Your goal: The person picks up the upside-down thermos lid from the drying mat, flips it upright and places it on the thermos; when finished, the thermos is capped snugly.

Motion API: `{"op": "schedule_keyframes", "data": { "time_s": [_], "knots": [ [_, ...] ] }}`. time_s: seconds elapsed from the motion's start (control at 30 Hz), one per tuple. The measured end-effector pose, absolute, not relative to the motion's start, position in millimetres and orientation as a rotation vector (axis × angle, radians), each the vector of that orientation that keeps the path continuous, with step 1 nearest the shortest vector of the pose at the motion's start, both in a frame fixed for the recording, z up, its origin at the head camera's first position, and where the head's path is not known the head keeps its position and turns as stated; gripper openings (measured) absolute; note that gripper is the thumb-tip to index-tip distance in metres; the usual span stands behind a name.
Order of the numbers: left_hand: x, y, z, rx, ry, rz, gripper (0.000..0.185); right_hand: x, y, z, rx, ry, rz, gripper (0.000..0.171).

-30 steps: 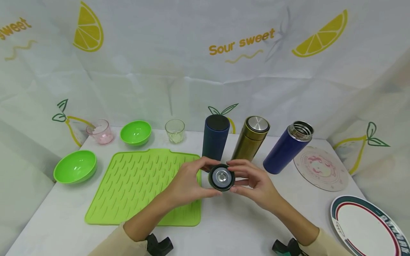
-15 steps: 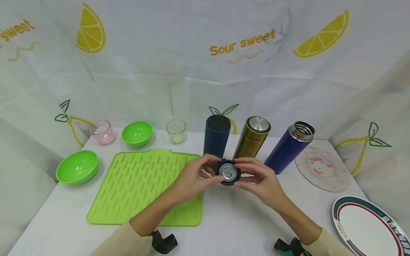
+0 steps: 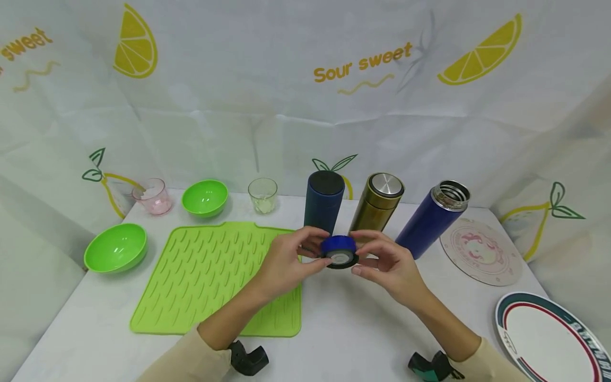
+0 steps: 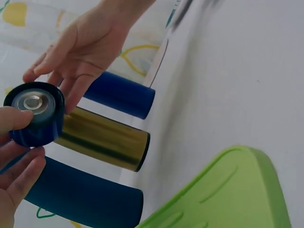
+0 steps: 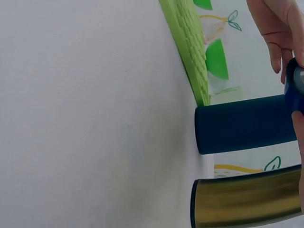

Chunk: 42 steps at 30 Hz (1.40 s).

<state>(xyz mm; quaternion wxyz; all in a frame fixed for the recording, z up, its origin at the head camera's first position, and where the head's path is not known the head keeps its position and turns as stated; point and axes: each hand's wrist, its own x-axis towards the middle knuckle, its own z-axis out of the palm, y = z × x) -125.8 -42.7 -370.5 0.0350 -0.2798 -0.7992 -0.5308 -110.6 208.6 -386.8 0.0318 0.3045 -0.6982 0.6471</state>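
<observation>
A blue bottle lid (image 3: 339, 243) is held up above the table, its grey underside tilted toward me. My left hand (image 3: 286, 259) pinches it from the left, thumb on the underside and fingers at its outer wall, as the left wrist view also shows at the lid (image 4: 39, 134). From the right, my right hand (image 3: 389, 268) curves its fingers and thumb about the lid's edge. Right of the hands stands a blue bottle (image 3: 426, 223) without a lid, its steel threaded mouth showing. A gold bottle (image 3: 374, 209) and a dark teal-blue bottle (image 3: 323, 204), both capped, stand behind the hands.
A green drying mat (image 3: 210, 281) lies on the left, with two green bowls (image 3: 114, 254) beyond its edge. A pink glass (image 3: 154, 199) and a clear glass (image 3: 262, 196) stand at the back. To the right lie a round pink-patterned mat (image 3: 479, 252) and a white plate (image 3: 544, 339).
The lid has moved slightly right and tipped, so its blue outer wall now faces up and shows. My left thumb has come onto its underside. The bottles stay put.
</observation>
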Motion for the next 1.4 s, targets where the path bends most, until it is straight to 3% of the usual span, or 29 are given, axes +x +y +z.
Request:
{"op": "schedule_keyframes", "data": {
  "time_s": [0.33, 0.67, 0.9, 1.4],
  "knots": [
    [-123.3, -40.8, -369.7, -0.930, -2.296, -1.429, 0.026, -112.4, 203.5, -385.0, 0.896, -2.169, 2.098, 0.045],
    [-120.8, -45.2, -365.3, -0.859, -2.428, -1.702, 0.044, -110.9, 204.6, -384.3, 0.961, -2.143, 1.995, 0.040],
    [-120.8, -45.9, -365.3, -0.863, -2.489, -1.808, 0.044, -110.2, 203.7, -386.5, 1.052, -2.122, 2.000, 0.040],
    [-120.8, -40.8, -371.2, -1.067, -2.280, -1.624, 0.040, -110.6, 206.6, -386.5, 0.991, -2.085, 2.065, 0.043]
  ]
}}
